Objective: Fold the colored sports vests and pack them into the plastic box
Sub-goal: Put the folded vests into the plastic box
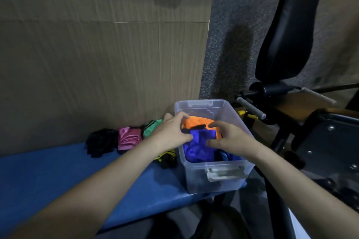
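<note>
Both hands, left hand [171, 132] and right hand [227, 137], gripped the folded blue fabric vest [200, 141] from opposite sides, directly over the clear plastic box [215, 176].

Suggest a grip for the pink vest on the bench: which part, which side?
Probably the near folded edge of the pink vest, from above and the front. It lies bunched between the black vest and the green vest, so both flanks are blocked, and cardboard stands behind.
</note>
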Demonstrator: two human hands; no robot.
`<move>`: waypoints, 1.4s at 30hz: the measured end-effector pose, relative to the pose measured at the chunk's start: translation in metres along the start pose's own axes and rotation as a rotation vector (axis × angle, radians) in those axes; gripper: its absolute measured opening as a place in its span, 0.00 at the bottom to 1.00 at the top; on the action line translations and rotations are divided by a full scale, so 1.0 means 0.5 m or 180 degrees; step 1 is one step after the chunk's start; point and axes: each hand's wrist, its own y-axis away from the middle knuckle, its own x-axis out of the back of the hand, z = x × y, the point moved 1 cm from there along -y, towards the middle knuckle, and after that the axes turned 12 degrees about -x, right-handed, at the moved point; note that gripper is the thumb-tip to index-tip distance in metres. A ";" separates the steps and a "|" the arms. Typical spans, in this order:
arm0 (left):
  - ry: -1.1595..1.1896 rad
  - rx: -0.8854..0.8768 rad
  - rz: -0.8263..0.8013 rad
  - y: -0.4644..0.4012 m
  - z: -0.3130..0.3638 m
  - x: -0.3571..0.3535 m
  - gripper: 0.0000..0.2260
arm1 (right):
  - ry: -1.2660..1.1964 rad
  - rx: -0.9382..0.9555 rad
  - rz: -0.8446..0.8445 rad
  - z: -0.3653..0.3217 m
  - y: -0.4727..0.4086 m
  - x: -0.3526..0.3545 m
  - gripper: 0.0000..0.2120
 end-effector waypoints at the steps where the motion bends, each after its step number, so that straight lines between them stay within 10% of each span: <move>1: -0.0054 0.0031 -0.0017 0.002 -0.011 0.001 0.25 | 0.0164 -0.0009 0.0041 0.001 -0.001 -0.002 0.29; 17: 0.0236 -0.0007 0.0265 0.074 -0.094 0.034 0.16 | 0.0119 0.0800 0.0246 -0.116 0.028 -0.070 0.26; 30: 0.0462 0.0876 0.1140 0.233 -0.431 0.113 0.08 | 0.0113 0.1409 0.0048 -0.325 -0.001 -0.367 0.25; 42: 0.1032 0.1284 0.1666 0.190 -0.718 0.156 0.16 | -0.0680 0.0459 -0.0568 -0.401 -0.200 -0.643 0.33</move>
